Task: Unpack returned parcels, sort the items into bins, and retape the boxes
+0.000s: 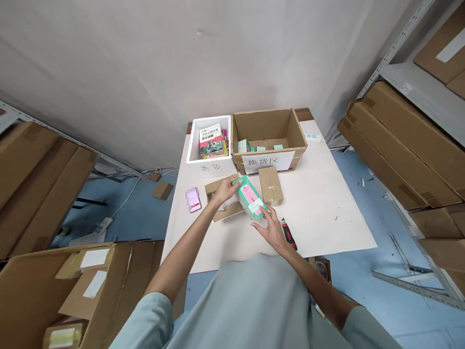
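Observation:
A green and white product box point(250, 198) with a pink picture on its face is held tilted above the table, between my two hands. My left hand point(228, 189) grips its upper left end, thumb on the edge. At the lower right end, the fingers of my right hand point(271, 228) close on the box's corner. Under and behind my left hand lies an opened cardboard carton point(228, 212), partly hidden. A taped brown carton point(271, 185) rests just right of the green box. Beside my right hand lies a red and black utility knife point(288, 234).
At the table's back stand a white foam box point(190, 154) holding books point(211, 140) and a labelled cardboard box point(298, 145) with several small green-white boxes. A phone point(193, 199) lies left. Shelves of cartons point(392, 145) flank the table; a large open carton point(123, 286) stands lower left.

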Demonstrator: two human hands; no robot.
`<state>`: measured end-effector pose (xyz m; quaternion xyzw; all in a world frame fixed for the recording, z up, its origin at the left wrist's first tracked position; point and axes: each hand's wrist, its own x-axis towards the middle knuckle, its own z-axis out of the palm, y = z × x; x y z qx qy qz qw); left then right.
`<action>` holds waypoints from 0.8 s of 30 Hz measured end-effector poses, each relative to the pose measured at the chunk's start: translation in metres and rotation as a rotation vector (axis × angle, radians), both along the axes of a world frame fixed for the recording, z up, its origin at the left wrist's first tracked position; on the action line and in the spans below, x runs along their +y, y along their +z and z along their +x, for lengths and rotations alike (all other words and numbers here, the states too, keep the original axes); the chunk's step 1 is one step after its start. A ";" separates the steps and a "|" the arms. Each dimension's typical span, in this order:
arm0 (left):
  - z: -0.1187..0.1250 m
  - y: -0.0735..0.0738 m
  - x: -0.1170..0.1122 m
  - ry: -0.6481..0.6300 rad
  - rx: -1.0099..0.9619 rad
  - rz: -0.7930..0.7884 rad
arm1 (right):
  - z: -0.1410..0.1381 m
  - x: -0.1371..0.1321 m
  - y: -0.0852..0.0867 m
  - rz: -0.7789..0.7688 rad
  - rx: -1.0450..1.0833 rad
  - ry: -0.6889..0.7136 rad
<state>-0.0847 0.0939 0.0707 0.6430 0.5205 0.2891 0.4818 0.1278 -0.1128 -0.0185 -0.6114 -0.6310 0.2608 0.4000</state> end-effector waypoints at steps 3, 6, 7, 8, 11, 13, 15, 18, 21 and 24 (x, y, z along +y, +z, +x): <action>0.012 0.015 0.013 0.061 0.059 0.032 | -0.009 0.024 0.007 0.035 0.036 -0.086; 0.021 0.037 0.027 0.169 0.195 0.135 | -0.014 0.051 0.017 0.037 0.169 -0.138; 0.023 0.045 0.032 0.178 0.222 0.170 | -0.013 0.060 0.021 0.028 0.243 -0.147; 0.025 0.054 0.038 0.168 0.229 0.197 | -0.011 0.069 0.026 0.009 0.335 -0.148; 0.030 0.079 0.062 0.101 0.171 0.273 | 0.002 0.096 0.045 -0.107 0.686 -0.104; 0.034 0.091 0.083 0.074 0.141 0.329 | 0.016 0.115 0.058 -0.207 0.921 -0.048; 0.038 0.098 0.106 0.058 0.098 0.334 | 0.030 0.135 0.070 -0.314 1.132 0.013; 0.047 0.098 0.139 0.030 -0.053 0.214 | 0.046 0.166 0.085 -0.494 1.385 0.078; 0.059 0.093 0.168 0.005 -0.232 0.070 | 0.056 0.196 0.097 -0.603 1.497 0.099; 0.071 0.085 0.196 0.032 -0.278 0.048 | 0.066 0.226 0.108 -0.639 1.452 0.145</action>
